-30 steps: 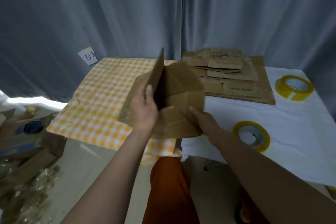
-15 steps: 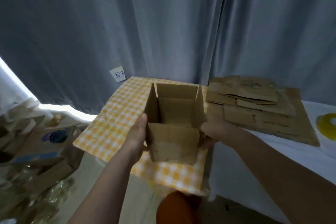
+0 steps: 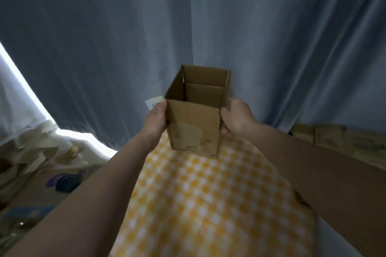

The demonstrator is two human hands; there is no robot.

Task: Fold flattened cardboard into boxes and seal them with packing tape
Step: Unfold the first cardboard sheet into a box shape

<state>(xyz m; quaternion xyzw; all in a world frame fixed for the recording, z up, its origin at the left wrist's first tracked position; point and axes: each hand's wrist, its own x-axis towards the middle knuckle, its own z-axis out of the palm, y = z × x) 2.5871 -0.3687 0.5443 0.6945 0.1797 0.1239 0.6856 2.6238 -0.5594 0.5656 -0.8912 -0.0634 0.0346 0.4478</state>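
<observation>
Nearest me: desk w/ the yellow-and-white checked cloth (image 3: 208, 204) spread over it, blurred in the foreground. My two forearms reach out over it from bottom left & bottom right.

At arm's length, both hands hold the brown cardboard box (image 3: 195, 129), folded up into shape. It's upright, top open toward me, top flaps standing straight up so I see down inside. Whether its bottom edge touches the cloth or floats just above it – can't tell. A pale scuffed patch & some small dark print sit on the near face.

My left hand (image 3: 156, 118) grips the box's left side, fingers wrapped around the far-left corner, palm against the wall. My right hand (image 3: 236, 118) grips the right side, fingers curled over the near-right edge. So both grips are closed on the box.

Right of the box, further back: stack of flattened brown cardboard sheets (image 3: 338, 139) lying on the desk.

Left, down on the floor: jumble of cardboard scraps & clutter (image 3: 41, 173), too blurred to sort.

Just behind the box's left edge: small white paper note (image 3: 153, 102) w/ handwriting, partly hidden.

Farthest: grey-blue curtain (image 3: 125, 27), w/ bright light leaking at lower left.
</observation>
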